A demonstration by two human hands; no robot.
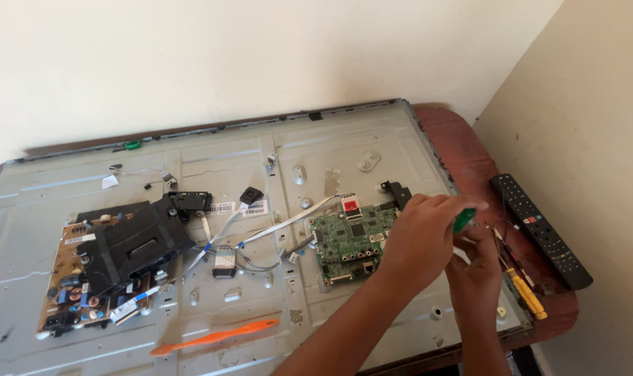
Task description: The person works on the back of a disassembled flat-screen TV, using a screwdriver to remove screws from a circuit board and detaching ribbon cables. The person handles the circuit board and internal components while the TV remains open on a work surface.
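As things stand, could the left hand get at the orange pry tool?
Probably yes: the orange pry tool lies bare on the metal back panel, but the left hand grips a green-handled tool.

A green circuit board [349, 244] sits centre, an orange pry tool [215, 337] at seven o'clock, a yellow-handled screwdriver [527, 294] and black remote [540, 230] at three o'clock, on grey metal panel [226, 167].

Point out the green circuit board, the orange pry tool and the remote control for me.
green circuit board [347, 244], head view, middle of the board's face.
orange pry tool [215, 337], head view, midway along its handle.
remote control [541, 230], head view, centre of its button face.
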